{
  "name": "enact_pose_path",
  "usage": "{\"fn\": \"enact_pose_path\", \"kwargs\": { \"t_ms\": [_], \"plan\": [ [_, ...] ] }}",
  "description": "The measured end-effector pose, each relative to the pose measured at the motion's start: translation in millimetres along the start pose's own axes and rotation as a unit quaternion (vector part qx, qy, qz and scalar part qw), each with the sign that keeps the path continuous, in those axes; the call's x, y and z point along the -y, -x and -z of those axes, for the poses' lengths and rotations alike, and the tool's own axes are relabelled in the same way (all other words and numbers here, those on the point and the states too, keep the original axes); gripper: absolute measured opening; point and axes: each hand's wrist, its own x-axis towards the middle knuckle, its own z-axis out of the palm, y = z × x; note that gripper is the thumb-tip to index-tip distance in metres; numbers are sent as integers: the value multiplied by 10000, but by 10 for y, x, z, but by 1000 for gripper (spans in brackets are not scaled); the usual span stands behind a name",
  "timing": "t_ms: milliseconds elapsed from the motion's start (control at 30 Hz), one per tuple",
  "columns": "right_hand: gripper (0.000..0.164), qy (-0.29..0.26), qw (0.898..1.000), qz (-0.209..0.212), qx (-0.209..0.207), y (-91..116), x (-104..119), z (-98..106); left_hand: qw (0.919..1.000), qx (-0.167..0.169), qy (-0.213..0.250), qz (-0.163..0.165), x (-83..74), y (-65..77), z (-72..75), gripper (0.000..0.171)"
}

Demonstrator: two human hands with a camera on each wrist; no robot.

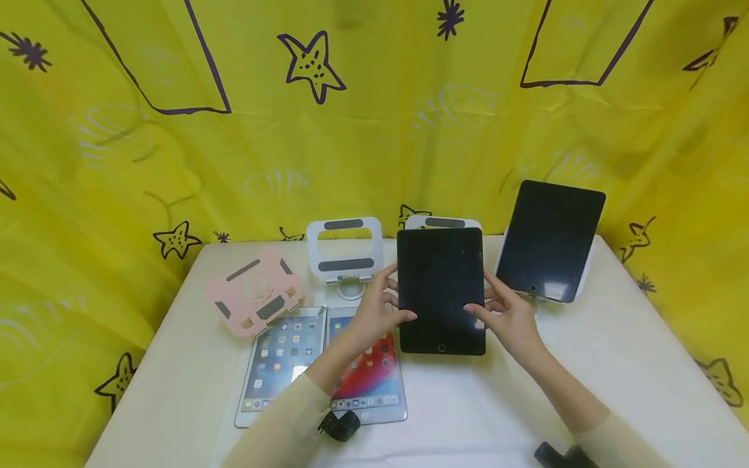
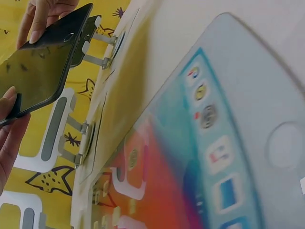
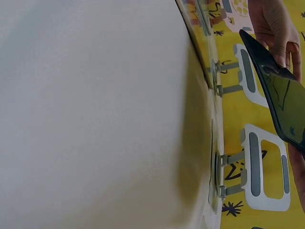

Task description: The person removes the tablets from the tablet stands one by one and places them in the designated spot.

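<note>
Black tablet (image 1: 441, 290) | glossy dark screen (image 1: 441, 273) | rounded corners | ringed button (image 1: 441, 348)

Yellow starfish-patterned curtain (image 1: 363, 162) behind a white table (image 1: 632, 364)

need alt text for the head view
A left hand and right hand hold a black rectangular tablet above a white table. Left of it are a pink stand, a white open-framed stand and two white-edged lit tablets; right, another black tablet on a white stand; behind, a yellow curtain.
</note>
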Motion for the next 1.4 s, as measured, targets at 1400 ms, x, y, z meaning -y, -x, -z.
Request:
{"fn": "enact_pose_path", "kwargs": {
  "t_ms": [1400],
  "plan": [
    [77, -79, 9902, -937, 1036, 258, -352, -147, 9919, 625, 1, 1102, 394, 449, -268, 89]
  ]
}}
